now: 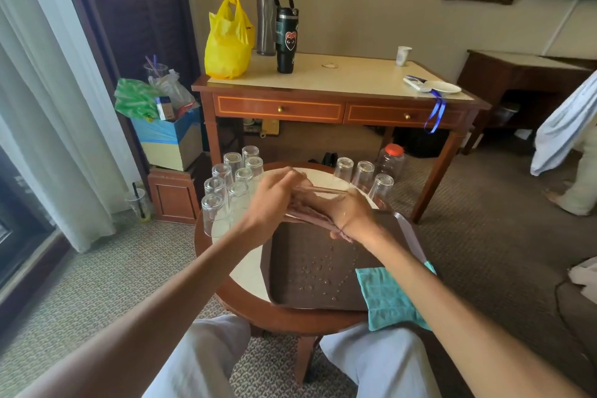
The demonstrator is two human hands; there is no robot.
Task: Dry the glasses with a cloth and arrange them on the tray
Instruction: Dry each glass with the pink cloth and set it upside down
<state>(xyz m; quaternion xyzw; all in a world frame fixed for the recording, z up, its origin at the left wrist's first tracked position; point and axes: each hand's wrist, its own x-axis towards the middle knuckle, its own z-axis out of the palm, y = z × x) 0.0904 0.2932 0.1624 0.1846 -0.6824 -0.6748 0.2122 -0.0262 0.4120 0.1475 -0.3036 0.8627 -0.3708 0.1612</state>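
Centre frame: clear glass tumbler, axis left-right, is gripped through mauve cloth by curled left hand and right hand, apparently; brown rectangular tray directly below.

Small round table, centre frame: brown tray at its middle, cluster of upside-down glasses on left side, three more glasses upper right, teal cloth at lower-right rim.

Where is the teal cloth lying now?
In the head view, the teal cloth lies at lower right, at the near right corner of the brown tray, overhanging the round table.
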